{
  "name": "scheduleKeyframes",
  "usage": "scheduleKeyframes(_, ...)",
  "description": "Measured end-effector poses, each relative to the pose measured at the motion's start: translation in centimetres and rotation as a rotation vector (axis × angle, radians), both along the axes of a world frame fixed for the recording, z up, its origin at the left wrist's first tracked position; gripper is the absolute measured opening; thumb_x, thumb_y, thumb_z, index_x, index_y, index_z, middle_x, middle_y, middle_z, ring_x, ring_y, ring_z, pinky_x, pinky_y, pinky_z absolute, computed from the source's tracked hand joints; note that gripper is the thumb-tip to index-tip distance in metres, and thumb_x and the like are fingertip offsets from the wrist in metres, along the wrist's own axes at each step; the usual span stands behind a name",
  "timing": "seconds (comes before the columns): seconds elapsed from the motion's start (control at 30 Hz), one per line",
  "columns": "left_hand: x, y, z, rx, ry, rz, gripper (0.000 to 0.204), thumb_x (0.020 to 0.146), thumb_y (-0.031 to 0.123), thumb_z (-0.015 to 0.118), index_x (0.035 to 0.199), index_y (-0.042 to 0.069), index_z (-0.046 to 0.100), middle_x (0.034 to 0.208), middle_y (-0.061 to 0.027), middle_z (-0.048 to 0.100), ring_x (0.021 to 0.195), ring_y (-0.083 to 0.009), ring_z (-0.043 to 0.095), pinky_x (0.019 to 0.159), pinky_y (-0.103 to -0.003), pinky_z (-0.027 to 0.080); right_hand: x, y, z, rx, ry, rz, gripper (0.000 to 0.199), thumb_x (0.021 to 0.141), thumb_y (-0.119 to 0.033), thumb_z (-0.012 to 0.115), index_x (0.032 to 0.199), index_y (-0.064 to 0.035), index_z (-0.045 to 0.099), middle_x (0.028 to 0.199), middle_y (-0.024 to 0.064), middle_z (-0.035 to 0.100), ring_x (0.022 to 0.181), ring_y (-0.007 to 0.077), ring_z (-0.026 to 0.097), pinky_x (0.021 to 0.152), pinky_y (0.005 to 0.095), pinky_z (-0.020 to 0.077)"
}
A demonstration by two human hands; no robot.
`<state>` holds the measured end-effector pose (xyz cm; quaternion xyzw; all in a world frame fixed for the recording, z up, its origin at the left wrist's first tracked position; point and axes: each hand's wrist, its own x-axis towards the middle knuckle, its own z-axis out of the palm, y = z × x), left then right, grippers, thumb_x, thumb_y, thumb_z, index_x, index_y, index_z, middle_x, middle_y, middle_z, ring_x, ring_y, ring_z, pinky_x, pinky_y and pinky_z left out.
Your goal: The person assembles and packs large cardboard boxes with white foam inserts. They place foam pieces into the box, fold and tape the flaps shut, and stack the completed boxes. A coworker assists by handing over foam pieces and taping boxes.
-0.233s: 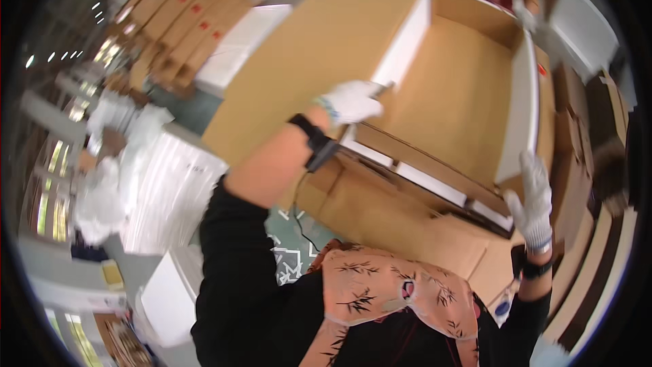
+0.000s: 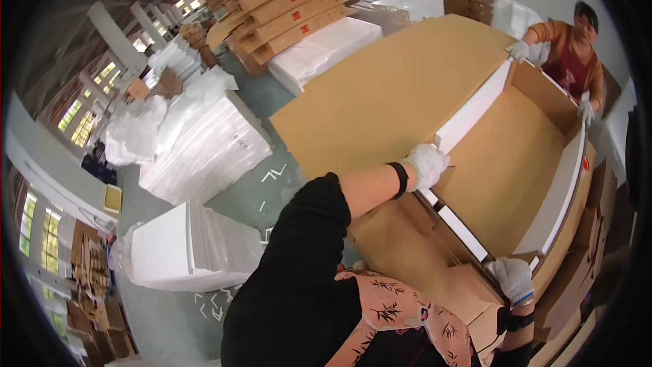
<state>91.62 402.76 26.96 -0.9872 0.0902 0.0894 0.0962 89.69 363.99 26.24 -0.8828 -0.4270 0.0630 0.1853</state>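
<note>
A large, shallow cardboard box point(image 2: 502, 163) lies in front of me with its inside bare. White foam strips point(image 2: 473, 105) line its long walls, and shorter white foam pieces point(image 2: 463, 232) sit along the near end. My left hand point(image 2: 429, 166), in a white knit glove, is curled over the near left corner. At the near right corner, my gloved right hand point(image 2: 513, 280) has its fingers bent round the edge of the near end. A brown cardboard flap point(image 2: 407, 228) hangs out towards me below that end.
A co-worker point(image 2: 574, 61) in gloves holds the box's far end. A broad cardboard panel point(image 2: 387, 88) spreads to the left. Wrapped white stacks point(image 2: 207, 146) and a white foam stack point(image 2: 190, 245) stand on the floor at left. Stacked cartons point(image 2: 288, 7) rise behind; cardboard point(image 2: 577, 265) leans at right.
The view has swung left, so the box appears further right. My left hand has come to the near left corner; my right hand has shifted from the right side to the near end's edge.
</note>
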Motion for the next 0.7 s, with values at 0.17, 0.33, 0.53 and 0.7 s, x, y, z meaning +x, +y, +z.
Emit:
scheduleKeyframes(0.17,-1.3,-0.5,-1.4,0.116,-0.411,-0.183,0.056,0.085,0.028,0.058,0.137,0.011,0.048,0.143,-0.0124,0.042,0.115,-0.0274,0.052,0.099,-0.037,0.042,0.3,-0.4,-0.4,-0.001,0.061,0.018,0.036,0.093,-0.027,0.045,0.078,-0.0016,0.065,0.069,0.0228,0.061,0.069,0.0427,0.06,0.066,0.0513,0.0458)
scheduleKeyframes(0.33,-10.1,2.3,0.9,-0.452,-0.699,-0.02,0.058,0.086,0.034,0.061,0.136,0.008,0.047,0.144,-0.014,0.043,0.128,-0.0312,0.045,0.108,-0.043,0.035,-1.4,-1.3,-0.9,0.075,-0.171,-0.103,0.028,0.087,-0.017,0.054,0.103,0.0024,0.066,0.09,0.0226,0.065,0.086,0.0399,0.061,0.077,0.0484,0.0473)
scheduleKeyframes(0.53,-39.7,17.3,-3.9,-0.216,-0.992,0.899,0.05,0.082,0.029,0.067,0.124,0.005,0.058,0.129,-0.023,0.057,0.115,-0.0391,0.057,0.097,-0.043,0.048,-6.1,-0.6,0.9,0.074,-0.255,-0.375,0.049,0.085,-0.007,0.058,0.133,0.0035,0.052,0.129,0.0234,0.057,0.124,0.0392,0.05,0.107,0.0453,0.0366)
scheduleKeyframes(0.7,-69.6,24.8,-10.8,0.294,-0.436,1.941,0.072,0.082,0.051,0.062,0.142,0.015,0.046,0.146,-0.0161,0.042,0.126,-0.0335,0.049,0.103,-0.044,0.043,-10.5,5.8,1.2,0.067,-0.295,-0.236,0.046,0.086,-0.008,0.058,0.13,0.0053,0.053,0.13,0.0249,0.056,0.123,0.0392,0.052,0.105,0.0449,0.0386)
